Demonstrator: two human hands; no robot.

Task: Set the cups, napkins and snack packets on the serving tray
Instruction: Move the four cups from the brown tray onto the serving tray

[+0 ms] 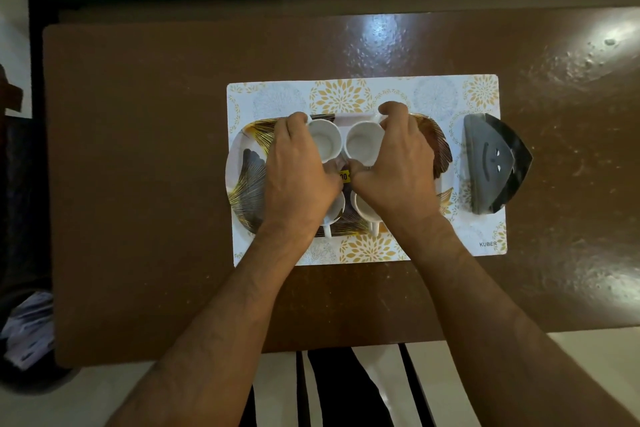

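Note:
An oval serving tray (248, 180) with a gold and black leaf print lies on a floral placemat (346, 94). Two white cups (323, 142) (362, 146) stand at the tray's far side. Two more white cups (334, 215) (367, 211) sit at its near side, mostly hidden under my hands. Both my left hand (298, 177) and my right hand (394, 166) are over the tray's middle, fingers pinched on a small packet with a yellow label (344, 177) between the cups. Most of the packet is hidden.
A dark grey napkin holder (491, 163) stands at the right end of the placemat, beside the tray. The brown table (156, 149) spreads wide to the left and right. Its near edge runs just above my lap.

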